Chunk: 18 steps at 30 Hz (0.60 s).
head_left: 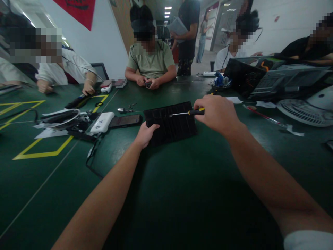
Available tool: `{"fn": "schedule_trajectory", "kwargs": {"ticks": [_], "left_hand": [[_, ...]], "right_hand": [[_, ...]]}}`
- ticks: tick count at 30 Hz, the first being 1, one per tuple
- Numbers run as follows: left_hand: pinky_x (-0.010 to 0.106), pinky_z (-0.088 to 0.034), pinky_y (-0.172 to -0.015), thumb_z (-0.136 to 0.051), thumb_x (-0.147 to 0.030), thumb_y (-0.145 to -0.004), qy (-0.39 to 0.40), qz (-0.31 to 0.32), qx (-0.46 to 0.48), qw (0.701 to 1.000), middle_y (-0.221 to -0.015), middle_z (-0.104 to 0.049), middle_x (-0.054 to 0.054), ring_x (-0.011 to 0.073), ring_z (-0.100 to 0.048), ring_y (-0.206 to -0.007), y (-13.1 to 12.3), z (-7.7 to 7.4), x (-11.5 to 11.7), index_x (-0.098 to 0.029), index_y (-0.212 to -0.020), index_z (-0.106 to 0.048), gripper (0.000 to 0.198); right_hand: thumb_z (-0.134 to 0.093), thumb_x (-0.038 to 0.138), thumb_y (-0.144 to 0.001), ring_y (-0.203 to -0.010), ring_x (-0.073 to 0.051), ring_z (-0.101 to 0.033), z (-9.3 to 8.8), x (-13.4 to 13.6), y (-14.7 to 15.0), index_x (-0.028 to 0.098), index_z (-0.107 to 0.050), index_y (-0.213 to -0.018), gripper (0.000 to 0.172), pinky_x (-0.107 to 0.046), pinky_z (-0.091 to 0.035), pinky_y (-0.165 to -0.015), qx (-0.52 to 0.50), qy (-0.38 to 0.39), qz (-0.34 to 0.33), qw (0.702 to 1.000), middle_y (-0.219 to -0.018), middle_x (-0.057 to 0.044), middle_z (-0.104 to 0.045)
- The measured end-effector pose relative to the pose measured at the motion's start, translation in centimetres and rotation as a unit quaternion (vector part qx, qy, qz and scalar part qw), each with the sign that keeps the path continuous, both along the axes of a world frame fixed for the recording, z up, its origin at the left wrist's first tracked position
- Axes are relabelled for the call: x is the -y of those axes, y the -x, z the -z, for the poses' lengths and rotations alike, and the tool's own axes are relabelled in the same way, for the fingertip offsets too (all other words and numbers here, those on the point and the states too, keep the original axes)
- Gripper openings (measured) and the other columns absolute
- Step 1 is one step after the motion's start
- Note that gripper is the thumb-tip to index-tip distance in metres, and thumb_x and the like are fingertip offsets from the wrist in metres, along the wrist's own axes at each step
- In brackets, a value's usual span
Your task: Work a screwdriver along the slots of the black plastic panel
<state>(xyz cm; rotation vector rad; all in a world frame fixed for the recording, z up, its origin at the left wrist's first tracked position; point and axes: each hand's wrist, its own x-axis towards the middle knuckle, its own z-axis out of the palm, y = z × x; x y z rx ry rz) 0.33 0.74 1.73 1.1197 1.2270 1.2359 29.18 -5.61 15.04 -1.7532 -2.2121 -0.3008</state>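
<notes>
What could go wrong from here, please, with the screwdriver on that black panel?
1. The screwdriver lies at a shallow slant with its tip on the panel; it could slip and scratch it, or skid toward the left hand gripping the panel's left edge.
2. Only that hand steadies the panel, so it might shift under the right hand's push.
3. Loose screws lie unboxed on the table beyond the panel and could get lost.

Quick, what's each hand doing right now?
Left hand: closed on the near left edge of the black panel.
Right hand: closed around the screwdriver, its tip on the panel.
</notes>
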Motion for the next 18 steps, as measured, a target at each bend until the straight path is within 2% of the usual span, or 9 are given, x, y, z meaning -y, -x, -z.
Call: {"fn": "schedule_trajectory", "kwargs": {"ticks": [6, 18], "left_hand": [[0.054, -0.065, -0.105, -0.089, -0.031, -0.063, 0.000, 0.003, 0.006, 1.000, -0.102, -0.083, 0.008, 0.0351, -0.081, -0.108, 0.03, 0.09, -0.09, -0.020, -0.102, -0.075, 0.043], [0.053, -0.065, -0.103, -0.088, -0.034, -0.059, -0.001, -0.008, 0.001, 1.000, -0.094, -0.081, 0.004, 0.0317, -0.080, -0.097, -0.15, -0.07, -0.08, -0.019, -0.100, -0.075, 0.045]], "right_hand": [[-0.074, 0.031, -0.096, -0.104, -0.036, -0.071, -0.08, 0.18, 0.08, 0.028, -0.087, -0.112, 0.020, -0.044, -0.044, -0.076, -0.006, -0.004, 0.003, 1.000, -0.114, -0.012, -0.082], [-0.076, 0.035, -0.092, -0.097, -0.033, -0.073, 0.11, 0.16, 0.15, 0.027, -0.087, -0.106, 0.019, -0.040, -0.041, -0.070, -0.003, -0.006, 0.010, 1.000, -0.105, -0.011, -0.084]]}}
